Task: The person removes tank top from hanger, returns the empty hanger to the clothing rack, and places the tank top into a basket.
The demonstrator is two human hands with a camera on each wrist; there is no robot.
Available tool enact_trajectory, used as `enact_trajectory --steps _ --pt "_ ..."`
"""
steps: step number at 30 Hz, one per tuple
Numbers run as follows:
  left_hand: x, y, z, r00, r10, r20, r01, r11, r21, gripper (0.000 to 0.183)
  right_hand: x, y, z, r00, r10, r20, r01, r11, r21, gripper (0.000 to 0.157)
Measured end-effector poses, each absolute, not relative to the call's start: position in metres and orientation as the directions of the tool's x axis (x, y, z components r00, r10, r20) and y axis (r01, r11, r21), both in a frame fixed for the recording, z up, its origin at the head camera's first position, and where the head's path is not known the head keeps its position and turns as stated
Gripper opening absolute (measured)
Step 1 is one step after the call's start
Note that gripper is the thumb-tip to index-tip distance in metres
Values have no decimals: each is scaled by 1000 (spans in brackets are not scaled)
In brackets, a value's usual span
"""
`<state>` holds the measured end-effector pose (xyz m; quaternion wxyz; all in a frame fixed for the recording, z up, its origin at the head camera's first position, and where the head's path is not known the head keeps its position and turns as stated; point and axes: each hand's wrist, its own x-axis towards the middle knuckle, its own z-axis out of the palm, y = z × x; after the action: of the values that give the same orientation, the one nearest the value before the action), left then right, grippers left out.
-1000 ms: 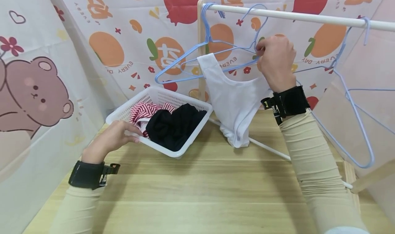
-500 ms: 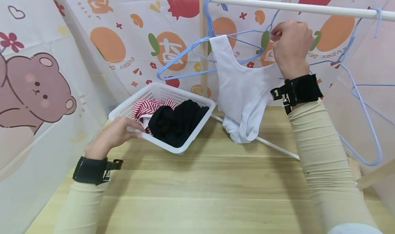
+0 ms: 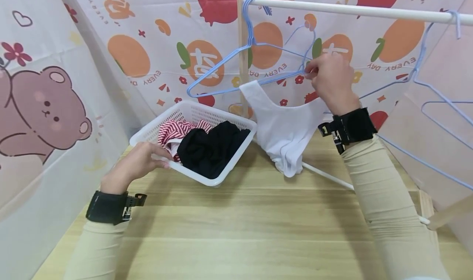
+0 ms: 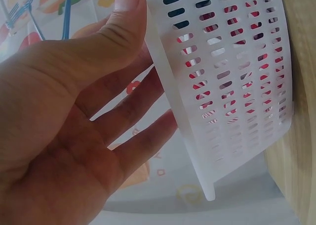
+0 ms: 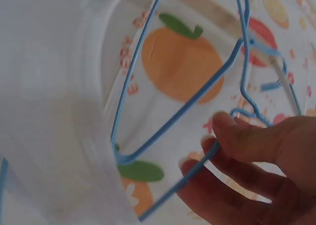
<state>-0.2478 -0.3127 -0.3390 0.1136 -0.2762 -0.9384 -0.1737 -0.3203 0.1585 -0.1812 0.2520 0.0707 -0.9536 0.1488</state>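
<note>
My right hand (image 3: 332,81) pinches a blue hanger (image 5: 180,185) just below its hook, between thumb and fingers. From this hanger hangs a white tank top (image 3: 284,124), one strap over the left arm of the hanger. The hook shows below the white rail (image 3: 332,10) in the head view. My left hand (image 3: 138,165) holds the near left rim of a white plastic basket (image 4: 222,71), its thumb outside and its fingers reaching behind the rim. Inside lie a black garment (image 3: 212,150) and a red-and-white striped garment (image 3: 173,133).
Several blue hangers (image 3: 218,72) hang bunched at the rail's left end by the wooden post (image 3: 243,58). Another hanger (image 3: 417,70) hangs at the right. A lower white rod (image 3: 329,176) crosses the wooden table (image 3: 236,230) behind. Printed cloth (image 3: 155,21) covers the back.
My right hand rises and shifts right with the hanger and tank top, then comes down and left, bringing the hook below the rail. The left hand stays on the basket rim.
</note>
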Motion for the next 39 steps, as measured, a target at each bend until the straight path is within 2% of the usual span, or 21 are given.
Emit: enact_trajectory --steps 5,8,12,18,29,39 --pt "-246 -312 -339 -799 500 334 587 768 255 20 -303 150 -192 -827 -189 530 -324 930 -174 17" --pt "-247 -310 -338 -810 497 313 576 775 261 20 -292 148 -198 -804 -219 552 -361 919 -161 15" --pt "-247 -310 -338 -826 486 288 556 785 271 19 -280 148 -203 -802 -223 554 -376 909 -178 14" --pt "-247 -314 -341 -817 487 308 565 783 260 19 -265 150 -207 -784 -241 572 -406 896 -180 14" --pt "-243 -315 -340 -849 454 270 521 805 283 18 -242 168 -245 -664 -197 721 -435 886 -158 13" --pt "-246 -312 -339 -828 471 303 550 787 279 19 -233 176 -276 -672 -168 721 -433 879 -199 17"
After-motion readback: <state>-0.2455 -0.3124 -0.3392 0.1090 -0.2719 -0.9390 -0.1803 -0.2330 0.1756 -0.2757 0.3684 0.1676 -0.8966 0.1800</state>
